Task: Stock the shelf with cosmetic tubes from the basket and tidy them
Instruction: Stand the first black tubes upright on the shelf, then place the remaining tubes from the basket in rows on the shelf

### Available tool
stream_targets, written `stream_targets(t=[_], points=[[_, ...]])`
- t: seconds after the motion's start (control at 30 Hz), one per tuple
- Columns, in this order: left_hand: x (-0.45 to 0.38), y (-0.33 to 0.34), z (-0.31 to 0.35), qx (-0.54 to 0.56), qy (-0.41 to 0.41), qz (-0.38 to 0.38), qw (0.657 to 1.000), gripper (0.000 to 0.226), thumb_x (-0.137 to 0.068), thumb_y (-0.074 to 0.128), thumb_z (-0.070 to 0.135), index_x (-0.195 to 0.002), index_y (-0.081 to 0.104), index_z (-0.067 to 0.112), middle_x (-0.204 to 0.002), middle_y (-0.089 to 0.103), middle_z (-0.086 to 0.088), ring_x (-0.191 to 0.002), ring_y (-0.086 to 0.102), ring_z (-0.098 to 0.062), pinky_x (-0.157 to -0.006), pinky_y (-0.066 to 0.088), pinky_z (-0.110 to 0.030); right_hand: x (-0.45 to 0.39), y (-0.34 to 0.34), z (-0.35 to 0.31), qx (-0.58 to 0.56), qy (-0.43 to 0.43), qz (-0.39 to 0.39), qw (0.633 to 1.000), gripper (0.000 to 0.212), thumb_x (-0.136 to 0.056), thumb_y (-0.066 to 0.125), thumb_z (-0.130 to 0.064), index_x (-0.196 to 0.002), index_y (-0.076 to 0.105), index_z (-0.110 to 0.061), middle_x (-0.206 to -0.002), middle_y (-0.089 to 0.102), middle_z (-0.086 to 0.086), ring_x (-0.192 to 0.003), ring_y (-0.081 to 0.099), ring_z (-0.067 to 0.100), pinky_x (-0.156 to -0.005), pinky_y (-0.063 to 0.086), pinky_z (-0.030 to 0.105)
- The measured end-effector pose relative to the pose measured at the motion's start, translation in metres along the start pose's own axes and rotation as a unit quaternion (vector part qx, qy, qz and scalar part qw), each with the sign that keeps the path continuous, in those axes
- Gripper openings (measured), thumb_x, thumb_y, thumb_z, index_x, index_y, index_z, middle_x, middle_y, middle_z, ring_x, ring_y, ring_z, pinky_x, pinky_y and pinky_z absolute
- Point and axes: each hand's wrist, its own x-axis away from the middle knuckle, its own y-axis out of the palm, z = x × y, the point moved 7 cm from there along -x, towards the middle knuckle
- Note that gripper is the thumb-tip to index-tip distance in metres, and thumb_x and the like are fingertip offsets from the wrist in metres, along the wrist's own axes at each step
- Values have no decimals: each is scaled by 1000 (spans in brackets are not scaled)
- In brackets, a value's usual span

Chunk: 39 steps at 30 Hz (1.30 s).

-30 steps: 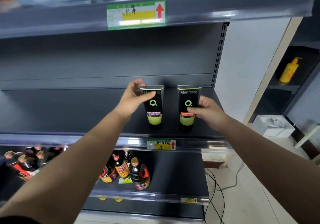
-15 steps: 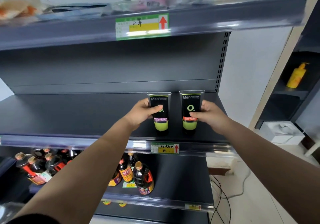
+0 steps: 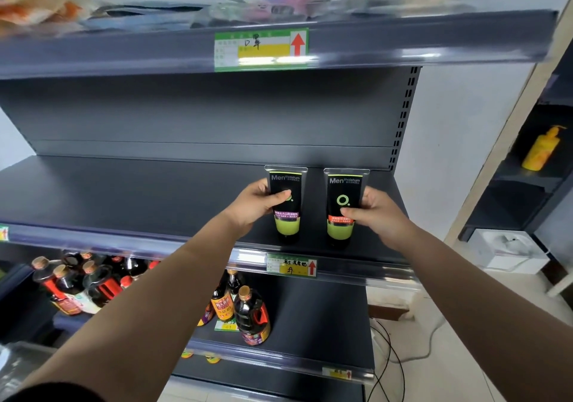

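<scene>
Now my left hand [image 3: 252, 204] has closed round the left black-and-lime plastic cosmetic tube [image 3: 286, 204], thumb across its front and fingers wrapped behind; a second ago it was only reaching in with the thumb brushing the label. My right hand [image 3: 376, 215] pinches the right black-and-lime tube [image 3: 342, 207] low on its side, thumb over the orange band, much as before. Both tubes stand cap-down and upright in the centre of the frame, just beside each other with a narrow gap, on the dark grey metal shelf [image 3: 139, 196], near its right end. So placing looks done for this pair, and I judge I'm squaring them up. Lower in the frame, dark sauce bottles [image 3: 251, 318] fill the shelf below. No basket in view, so I can't tell what's left.
</scene>
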Motion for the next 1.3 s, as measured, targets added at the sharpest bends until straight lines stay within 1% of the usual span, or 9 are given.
stream_targets(t=[0.1,0.17,0.3,0.47,0.6,0.67,0.77,1.1,1.3], points=[[1,-4,1,19,11,4,1000,13,-86,62,11,-95,59,19,-95,65,2,-95,60,-13,-87,47,-24,9,-1,-15,30,-26,39,998,54,-79,67,3,-123,46,-21,-113,54,-13,-104,49,-5,-95,43,21],[5,-15,5,58,21,44,997,19,-83,67,17,-98,57,22,-97,60,5,-98,57,-11,-91,42,-25,21,-6,-39,42,-97,137,985,68,-77,72,-4,-130,38,-31,-129,40,-11,-119,38,0,-97,35,18],[20,-48,26,32,73,87,993,18,-93,52,11,-106,54,21,-94,58,9,-92,54,-3,-85,40,-20,54,17,-114,162,-298,296,893,38,-74,68,-16,-107,50,-21,-113,45,-4,-108,44,12,-87,39,20],[50,-114,46,-56,126,139,981,22,-90,52,-2,-107,54,11,-83,55,6,-83,53,-4,-85,43,-13,55,88,-184,282,-338,322,838,34,-69,61,-23,-101,59,-15,-109,53,-3,-111,45,20,-86,23,24],[82,-195,41,-277,95,178,939,24,-85,58,8,-106,56,20,-92,61,0,-87,56,-22,-94,44,-35,32,204,-204,331,-362,134,861,24,-75,62,-18,-99,59,-14,-101,57,-2,-100,53,23,-87,39,33],[107,-240,36,-438,52,193,877,35,-85,60,20,-120,54,20,-112,61,-5,-104,56,-27,-96,44,-37,14,274,-194,405,-324,31,855,29,-80,59,-23,-108,56,-18,-112,58,-3,-109,51,22,-92,38,33],[151,-303,31,-582,-5,205,787,49,-86,56,31,-134,43,24,-133,50,-2,-124,44,-27,-101,38,-37,-2,371,-185,500,-319,-82,801,35,-85,55,-28,-119,50,-21,-124,53,-1,-121,44,22,-96,34,33],[299,-487,-5,-636,-172,319,681,44,-87,51,36,-129,46,24,-135,48,-4,-124,43,-29,-98,38,-39,-8,611,-190,577,-386,-216,686,41,-86,54,-29,-125,49,-16,-129,51,7,-124,43,27,-98,34,38],[357,-566,-37,-613,-267,346,659,51,-85,52,43,-132,43,25,-134,47,-2,-124,43,-27,-100,36,-39,1,730,-181,574,-432,-301,627,38,-89,49,-29,-124,49,-15,-128,50,8,-123,43,29,-97,33,40]])
